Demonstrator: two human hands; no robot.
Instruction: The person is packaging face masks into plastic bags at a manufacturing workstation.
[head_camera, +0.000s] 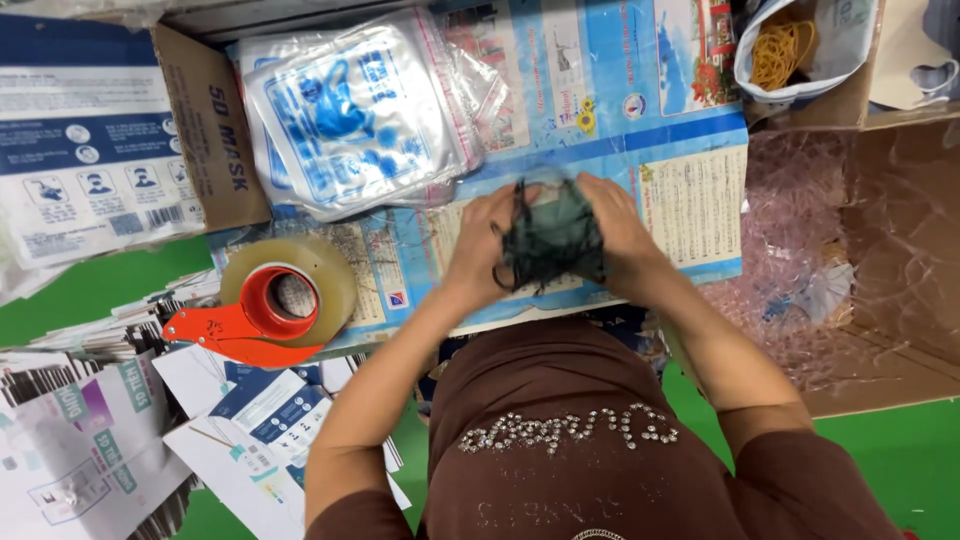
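Observation:
A bundle of dark green face masks (553, 240) with black ear loops is held between both hands over a printed blue poster sheet (690, 190) that covers the work surface. My left hand (482, 248) grips the bundle's left side, fingers curled over the loops. On the right side of the bundle, my right hand (617, 232) closes around it. A stack of clear plastic bags with blue print (350, 115) lies just beyond the hands, to the upper left.
A roll of clear tape on an orange dispenser (275, 305) sits to the left. A cardboard box of mask packs (95, 130) stands far left, flat printed cartons (90, 440) below it. A bag of rubber bands (785, 45) is top right, a carton with plastic wrap (860, 260) at right.

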